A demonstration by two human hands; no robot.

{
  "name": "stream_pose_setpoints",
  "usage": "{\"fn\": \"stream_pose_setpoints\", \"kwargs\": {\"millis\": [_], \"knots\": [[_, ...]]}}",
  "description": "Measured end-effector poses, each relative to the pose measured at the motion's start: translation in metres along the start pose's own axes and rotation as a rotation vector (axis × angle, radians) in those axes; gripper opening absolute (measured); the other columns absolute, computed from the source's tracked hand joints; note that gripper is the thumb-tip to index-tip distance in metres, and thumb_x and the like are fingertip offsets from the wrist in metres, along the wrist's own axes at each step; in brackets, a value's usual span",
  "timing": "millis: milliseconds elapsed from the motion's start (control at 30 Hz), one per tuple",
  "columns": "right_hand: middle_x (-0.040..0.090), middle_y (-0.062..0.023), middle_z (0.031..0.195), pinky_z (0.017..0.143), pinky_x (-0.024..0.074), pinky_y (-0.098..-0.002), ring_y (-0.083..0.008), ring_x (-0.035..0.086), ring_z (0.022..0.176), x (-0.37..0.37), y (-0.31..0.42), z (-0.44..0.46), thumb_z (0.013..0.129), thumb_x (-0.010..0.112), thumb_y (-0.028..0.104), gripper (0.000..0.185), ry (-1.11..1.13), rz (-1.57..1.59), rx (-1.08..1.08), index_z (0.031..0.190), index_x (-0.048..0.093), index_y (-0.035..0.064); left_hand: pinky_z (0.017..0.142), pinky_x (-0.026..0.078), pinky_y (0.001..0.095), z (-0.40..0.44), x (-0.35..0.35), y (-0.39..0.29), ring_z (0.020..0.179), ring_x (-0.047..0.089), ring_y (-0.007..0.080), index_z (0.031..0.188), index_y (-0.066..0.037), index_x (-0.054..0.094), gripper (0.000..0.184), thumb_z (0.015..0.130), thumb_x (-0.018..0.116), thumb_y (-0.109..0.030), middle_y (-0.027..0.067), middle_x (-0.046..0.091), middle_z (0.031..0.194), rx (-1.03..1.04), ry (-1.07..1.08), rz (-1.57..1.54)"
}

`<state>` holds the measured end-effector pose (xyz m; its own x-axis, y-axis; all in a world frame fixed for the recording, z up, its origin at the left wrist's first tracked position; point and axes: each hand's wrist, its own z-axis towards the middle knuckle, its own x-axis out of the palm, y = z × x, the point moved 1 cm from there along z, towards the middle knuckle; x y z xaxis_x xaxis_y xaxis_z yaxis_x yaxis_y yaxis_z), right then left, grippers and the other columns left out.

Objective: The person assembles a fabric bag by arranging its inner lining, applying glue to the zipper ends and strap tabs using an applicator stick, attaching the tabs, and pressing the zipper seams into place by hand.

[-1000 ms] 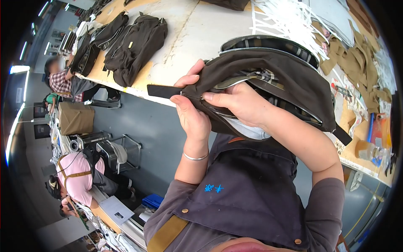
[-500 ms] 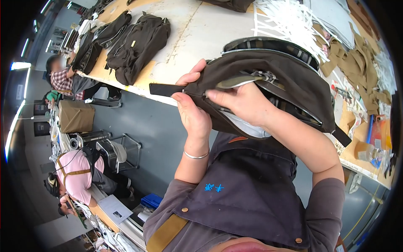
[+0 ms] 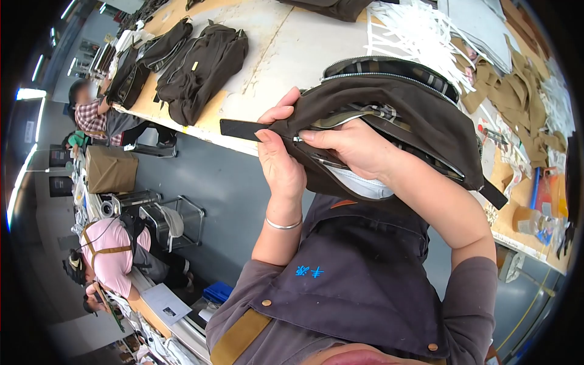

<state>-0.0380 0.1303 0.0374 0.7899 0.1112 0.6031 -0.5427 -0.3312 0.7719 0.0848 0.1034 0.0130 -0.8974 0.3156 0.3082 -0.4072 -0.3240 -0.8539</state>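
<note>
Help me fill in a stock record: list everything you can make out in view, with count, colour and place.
Held bag: one, dark brown, centre
Table: one, white and wood-toned, across the top
Other bags: at least three, dark, on the table
Strips: too many to count, white, upper right
Fabric scraps: several, tan, right
Plastic container: one, yellowish, right
Box: one, brown, left
Paper: one sheet, white, lower left
Co-workers: at least three, pink, checked and green tops, left
Apron: one, dark, on wearer
Bracelet: one, silver, left wrist
Left hand: one, bare, bag's left end
Right hand: one, bare, bag's opening
</note>
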Motion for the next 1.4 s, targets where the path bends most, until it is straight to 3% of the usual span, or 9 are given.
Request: {"fn": "stream_pose_setpoints", "kwargs": {"millis": [133, 533, 833, 1400], "knots": [[0.058, -0.0044, 0.108, 0.087, 0.0435, -0.0279, -0.0134, 0.053, 0.1, -0.001, -0.006, 0.002, 0.086, 0.058, 0.005, 0.026, -0.034, -0.033, -0.126, 0.112, 0.057, 0.0021, 0.101, 0.037, 0.0416, -0.001, -0.001, 0.002, 0.12, 0.046, 0.0305, 0.11, -0.005, 0.045, 0.05, 0.096, 0.028, -0.05, 0.0242, 0.044, 0.13, 0.03, 0.012, 0.032], [0.057, -0.0036, 0.11, 0.088, 0.0446, -0.0281, -0.012, 0.053, 0.1, 0.0, -0.009, 0.001, 0.086, 0.06, 0.005, 0.031, 0.015, -0.148, -0.174, 0.116, 0.053, 0.0024, 0.1, 0.038, 0.0411, -0.001, 0.002, 0.001, 0.118, 0.047, 0.0291, 0.107, -0.005, 0.045, 0.049, 0.096, 0.028, -0.049, 0.0242, 0.046, 0.128, 0.017, -0.003, 0.031], [0.059, -0.0053, 0.108, 0.085, 0.0456, -0.0281, -0.0128, 0.056, 0.098, 0.003, -0.005, -0.001, 0.087, 0.062, 0.013, 0.028, -0.118, 0.045, 0.091, 0.112, 0.058, 0.0013, 0.1, 0.038, 0.04, -0.001, 0.002, 0.004, 0.117, 0.048, 0.028, 0.107, -0.005, 0.045, 0.048, 0.096, 0.028, -0.048, 0.0243, 0.046, 0.127, 0.018, -0.026, 0.028], [0.061, -0.0051, 0.106, 0.085, 0.045, -0.0296, -0.0132, 0.057, 0.096, 0.008, -0.008, -0.003, 0.087, 0.062, 0.013, 0.026, -0.168, 0.075, -0.039, 0.11, 0.058, 0.0017, 0.1, 0.035, 0.0373, 0.0, -0.001, 0.006, 0.117, 0.046, 0.0242, 0.108, -0.004, 0.049, 0.039, 0.099, 0.034, -0.039, 0.0212, 0.049, 0.126, 0.012, -0.001, -0.009]]}}
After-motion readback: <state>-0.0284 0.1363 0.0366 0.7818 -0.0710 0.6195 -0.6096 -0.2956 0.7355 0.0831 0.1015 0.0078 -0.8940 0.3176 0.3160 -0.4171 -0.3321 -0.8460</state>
